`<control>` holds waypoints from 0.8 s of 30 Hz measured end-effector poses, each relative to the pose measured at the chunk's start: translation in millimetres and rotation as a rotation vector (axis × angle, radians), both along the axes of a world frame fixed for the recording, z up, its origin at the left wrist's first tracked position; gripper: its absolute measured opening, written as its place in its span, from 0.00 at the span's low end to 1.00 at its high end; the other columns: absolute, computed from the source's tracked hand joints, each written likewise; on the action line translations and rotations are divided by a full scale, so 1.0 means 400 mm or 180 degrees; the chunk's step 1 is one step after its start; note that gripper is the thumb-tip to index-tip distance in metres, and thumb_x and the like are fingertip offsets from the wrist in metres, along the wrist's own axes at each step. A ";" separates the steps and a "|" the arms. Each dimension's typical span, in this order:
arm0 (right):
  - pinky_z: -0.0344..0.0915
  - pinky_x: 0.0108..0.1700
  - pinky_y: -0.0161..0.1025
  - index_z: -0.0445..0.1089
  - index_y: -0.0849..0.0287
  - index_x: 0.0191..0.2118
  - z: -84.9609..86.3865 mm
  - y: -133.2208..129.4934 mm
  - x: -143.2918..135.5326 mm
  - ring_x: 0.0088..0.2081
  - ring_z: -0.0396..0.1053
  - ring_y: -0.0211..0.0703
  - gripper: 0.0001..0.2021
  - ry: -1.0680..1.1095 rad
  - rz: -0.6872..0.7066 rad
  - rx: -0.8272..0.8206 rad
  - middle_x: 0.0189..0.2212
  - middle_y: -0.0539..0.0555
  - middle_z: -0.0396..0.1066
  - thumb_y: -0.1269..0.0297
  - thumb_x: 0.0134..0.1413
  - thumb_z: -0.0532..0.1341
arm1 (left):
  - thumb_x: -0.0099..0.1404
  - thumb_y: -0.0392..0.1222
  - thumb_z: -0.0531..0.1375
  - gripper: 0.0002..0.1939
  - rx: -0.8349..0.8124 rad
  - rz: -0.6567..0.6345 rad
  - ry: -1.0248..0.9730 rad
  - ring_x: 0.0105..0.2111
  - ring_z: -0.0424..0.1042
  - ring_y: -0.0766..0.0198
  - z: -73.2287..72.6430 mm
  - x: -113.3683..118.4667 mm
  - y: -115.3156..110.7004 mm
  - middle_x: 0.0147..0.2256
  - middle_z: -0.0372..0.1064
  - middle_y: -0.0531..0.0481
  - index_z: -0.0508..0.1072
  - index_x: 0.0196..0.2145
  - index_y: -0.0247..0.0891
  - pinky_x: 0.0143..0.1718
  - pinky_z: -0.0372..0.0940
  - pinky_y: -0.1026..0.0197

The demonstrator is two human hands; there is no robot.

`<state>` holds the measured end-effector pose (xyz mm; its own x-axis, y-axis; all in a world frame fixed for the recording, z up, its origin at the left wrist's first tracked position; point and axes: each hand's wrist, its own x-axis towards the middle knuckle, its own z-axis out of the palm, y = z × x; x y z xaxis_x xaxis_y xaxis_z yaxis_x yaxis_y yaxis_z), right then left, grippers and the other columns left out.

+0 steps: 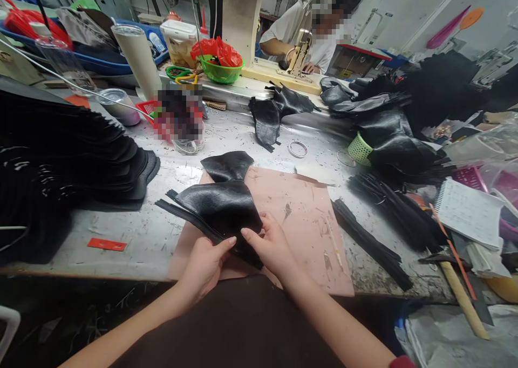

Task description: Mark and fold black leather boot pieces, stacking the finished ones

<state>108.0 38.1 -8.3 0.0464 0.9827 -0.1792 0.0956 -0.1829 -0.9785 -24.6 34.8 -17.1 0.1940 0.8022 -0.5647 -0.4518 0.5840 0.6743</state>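
Pinching curved, glossy blk. leather-like pc. [220,202] w/ L hand [205,264] & R hand [274,245]; prob. light, supple; grip edges.

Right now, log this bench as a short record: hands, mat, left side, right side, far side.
Left hand: holds glossy black piece
Right hand: holds same piece
Mat: pink, beneath part of the piece
Left side: stacked black pieces, orange-red strip
Right side: black strips, spiral notebook, wooden handle
Far side: green bowl holding red plastic bag
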 end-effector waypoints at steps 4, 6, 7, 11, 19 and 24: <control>0.63 0.37 0.38 0.68 0.59 0.25 -0.001 0.000 0.031 0.36 0.64 0.41 0.05 -0.0305 0.0277 0.0092 0.34 0.52 0.61 0.64 0.41 0.58 | 0.44 0.36 0.69 0.17 -0.0011 0.0080 0.0079 0.35 0.73 0.57 0.022 0.003 0.005 0.30 0.76 0.45 0.74 0.33 0.29 0.40 0.68 0.59; 0.62 0.35 0.39 0.68 0.59 0.27 -0.003 -0.003 0.043 0.33 0.65 0.41 0.04 -0.0301 0.0453 -0.0143 0.29 0.51 0.64 0.67 0.40 0.58 | 0.45 0.35 0.68 0.16 0.0040 0.0086 0.0001 0.37 0.73 0.57 0.034 0.004 0.008 0.32 0.76 0.45 0.74 0.34 0.30 0.40 0.68 0.59; 0.62 0.35 0.39 0.68 0.59 0.28 -0.005 -0.006 0.046 0.32 0.65 0.42 0.05 -0.0234 0.0531 -0.0275 0.28 0.51 0.65 0.69 0.40 0.58 | 0.45 0.35 0.68 0.16 0.0079 0.0084 -0.0057 0.37 0.73 0.57 0.038 0.004 0.009 0.34 0.76 0.45 0.74 0.35 0.31 0.40 0.68 0.60; 0.63 0.35 0.38 0.68 0.60 0.28 -0.019 -0.011 0.041 0.31 0.67 0.41 0.05 0.0191 0.0702 -0.0577 0.25 0.50 0.69 0.68 0.40 0.58 | 0.47 0.30 0.66 0.12 -0.0028 0.0083 -0.0132 0.33 0.73 0.61 0.043 0.002 0.013 0.32 0.76 0.46 0.74 0.33 0.31 0.33 0.69 0.65; 0.62 0.35 0.37 0.68 0.61 0.28 -0.029 -0.003 0.025 0.31 0.66 0.41 0.05 0.0037 0.0528 -0.0520 0.24 0.49 0.68 0.70 0.40 0.57 | 0.49 0.27 0.64 0.10 -0.0357 0.0044 0.0051 0.26 0.72 0.67 0.046 -0.007 0.015 0.28 0.75 0.48 0.74 0.31 0.32 0.24 0.66 0.70; 0.62 0.40 0.39 0.66 0.59 0.35 -0.009 -0.008 0.018 0.35 0.66 0.42 0.11 0.0399 0.0538 -0.0192 0.29 0.49 0.68 0.71 0.39 0.55 | 0.47 0.35 0.67 0.13 -0.0069 -0.0190 0.0061 0.32 0.73 0.60 0.039 -0.011 0.008 0.31 0.76 0.47 0.73 0.34 0.33 0.30 0.68 0.63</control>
<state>115.2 35.0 -11.9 -0.1445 0.9619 -0.2319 0.0082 -0.2332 -0.9724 -28.8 37.8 -1.5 0.2301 0.7771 -0.5858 -0.4029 0.6240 0.6696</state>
